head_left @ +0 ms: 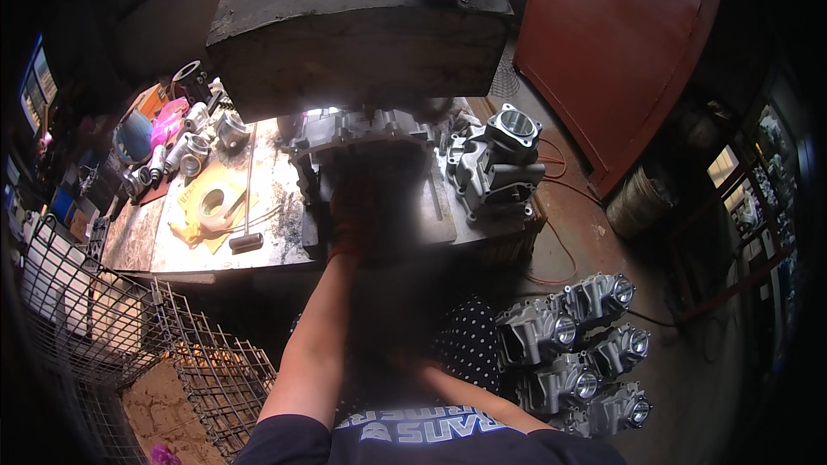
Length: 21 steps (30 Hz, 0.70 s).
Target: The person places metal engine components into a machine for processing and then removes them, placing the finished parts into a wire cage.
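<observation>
left hand [351,222], gloved, pressed on the casting [362,151] at the worktop [276,232] edge; fingers blurred, grip unclear; right hand hidden low; finished castings [577,353] stacked on the floor, more awaited.

The left hand [351,222] wears an orange work glove, blurred in shadow. Below the glove the forearm is bare up to a short dark navy sleeve. The shirt's chest carries pale printed lettering. The right hand is hidden in dark blur.
</observation>
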{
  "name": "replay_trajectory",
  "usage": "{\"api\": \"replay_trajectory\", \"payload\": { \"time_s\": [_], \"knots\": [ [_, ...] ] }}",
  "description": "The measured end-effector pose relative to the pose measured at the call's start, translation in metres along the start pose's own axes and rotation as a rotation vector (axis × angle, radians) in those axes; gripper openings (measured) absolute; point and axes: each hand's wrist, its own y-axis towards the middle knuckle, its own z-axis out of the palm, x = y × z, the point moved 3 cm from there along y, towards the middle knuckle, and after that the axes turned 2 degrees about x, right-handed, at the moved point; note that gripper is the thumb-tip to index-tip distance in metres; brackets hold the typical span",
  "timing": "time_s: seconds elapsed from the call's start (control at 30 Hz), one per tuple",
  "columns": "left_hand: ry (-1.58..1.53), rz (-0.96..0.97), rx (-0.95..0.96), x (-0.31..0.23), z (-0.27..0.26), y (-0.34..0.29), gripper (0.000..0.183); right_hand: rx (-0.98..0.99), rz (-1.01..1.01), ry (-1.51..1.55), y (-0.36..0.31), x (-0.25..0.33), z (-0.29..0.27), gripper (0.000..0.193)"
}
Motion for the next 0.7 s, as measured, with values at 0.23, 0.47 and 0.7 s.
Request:
{"api": "replay_trajectory", "payload": {
  "time_s": [0.23,0.47,0.7],
  "knots": [
    [0.049,-0.014,0.05,-0.002,-0.003,0.003,0.055,-0.02,-0.051,0.001,0.038,-0.031,0.029,0.054],
    [0.022,0.012,0.022,-0.002,0.0,0.0,0.058,0.133,-0.096,0.115,0.07,-0.05,0.045,0.051],
    [0.059,0.01,0.054,-0.001,-0.001,-0.001,0.055,0.136,-0.043,0.164,0.031,-0.024,0.017,0.05]
  ]
}}
